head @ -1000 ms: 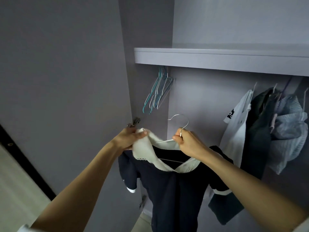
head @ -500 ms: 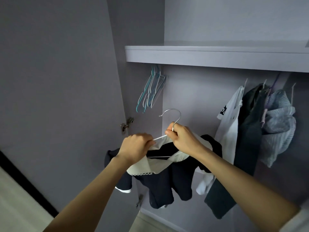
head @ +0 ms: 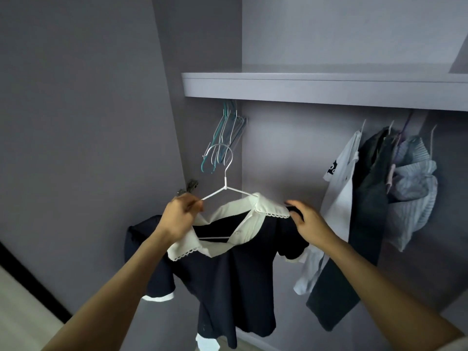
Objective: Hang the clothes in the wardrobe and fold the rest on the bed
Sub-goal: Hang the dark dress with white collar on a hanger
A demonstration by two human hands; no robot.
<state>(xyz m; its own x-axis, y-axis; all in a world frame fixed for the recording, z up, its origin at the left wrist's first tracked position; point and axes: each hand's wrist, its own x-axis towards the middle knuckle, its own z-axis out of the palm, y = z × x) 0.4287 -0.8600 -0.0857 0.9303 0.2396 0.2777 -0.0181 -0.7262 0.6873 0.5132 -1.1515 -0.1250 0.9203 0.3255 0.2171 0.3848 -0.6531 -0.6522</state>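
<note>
Navy dress (head: pixel 228 279) is kept on its hanger (head: pixel 226 188), pinched by left hand (head: pixel 181 219) while right hand (head: pixel 307 225) fingers smooth its shoulder.

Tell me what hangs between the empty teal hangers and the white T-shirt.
Nothing hangs there: the head view shows bare wardrobe back wall between the empty teal hangers and the white T-shirt.

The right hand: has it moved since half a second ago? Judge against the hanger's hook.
Yes. The right hand has left the neck below the hanger's hook and gone rightward to the dress's shoulder.
</note>
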